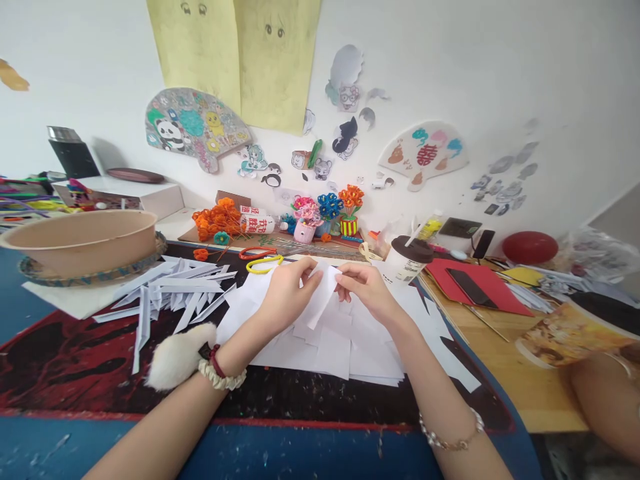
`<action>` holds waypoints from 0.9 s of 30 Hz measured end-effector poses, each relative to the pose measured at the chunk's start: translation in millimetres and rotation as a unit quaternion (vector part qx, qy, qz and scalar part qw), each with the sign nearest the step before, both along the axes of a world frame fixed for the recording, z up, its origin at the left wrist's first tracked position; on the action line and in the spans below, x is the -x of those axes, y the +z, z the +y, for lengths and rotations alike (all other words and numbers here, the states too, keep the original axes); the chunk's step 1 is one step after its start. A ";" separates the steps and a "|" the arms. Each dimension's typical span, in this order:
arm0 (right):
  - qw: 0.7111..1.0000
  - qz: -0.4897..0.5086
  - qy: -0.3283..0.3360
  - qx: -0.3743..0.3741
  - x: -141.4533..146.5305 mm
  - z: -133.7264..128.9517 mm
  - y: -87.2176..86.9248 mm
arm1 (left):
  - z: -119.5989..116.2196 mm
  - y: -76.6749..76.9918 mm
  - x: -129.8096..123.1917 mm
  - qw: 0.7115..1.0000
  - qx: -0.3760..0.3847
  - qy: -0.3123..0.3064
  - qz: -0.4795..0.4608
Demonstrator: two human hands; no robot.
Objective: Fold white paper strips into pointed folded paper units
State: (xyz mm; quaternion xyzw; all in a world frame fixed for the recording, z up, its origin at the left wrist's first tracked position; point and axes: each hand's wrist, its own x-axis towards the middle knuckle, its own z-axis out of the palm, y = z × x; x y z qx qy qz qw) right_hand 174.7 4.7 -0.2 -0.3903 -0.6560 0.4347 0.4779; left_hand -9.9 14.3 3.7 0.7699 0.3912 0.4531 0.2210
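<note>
Both hands (327, 283) pinch the paper (325, 293) by its top edges, above the loose sheets (335, 337) — it looks light, limp, easily creased; best held lightly at opposite edges — fingertips only.

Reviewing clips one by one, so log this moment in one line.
right hand: holding white paper piece | left hand: at its other edge | below: white sheets | left side: folded strips

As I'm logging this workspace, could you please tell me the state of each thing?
Left hand: pinching paper
Right hand: pinching paper
Held paper: raised
Loose sheets: overlapping
Folded strips: heaped
Drink cup: lidded, straw in
Flask: capped
Basin: upright, uncovered
</note>
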 end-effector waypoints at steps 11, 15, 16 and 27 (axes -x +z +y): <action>0.999 -0.011 0.030 0.002 -1.8 -0.6 -1.2 | 0.9 -3.2 -1.5 0.990 0.088 -0.089 -0.062; 0.999 -0.016 0.043 0.001 -0.2 -2.4 -0.2 | 1.8 -3.6 -0.3 0.988 0.096 -0.101 -0.070; 0.999 -0.017 0.044 -0.001 0.1 -2.9 0.4 | 1.4 -3.0 -0.3 0.987 0.097 -0.102 -0.072; 0.998 -0.051 0.036 -0.015 1.8 -4.6 1.6 | -4.5 4.2 -1.4 0.985 0.113 -0.123 -0.052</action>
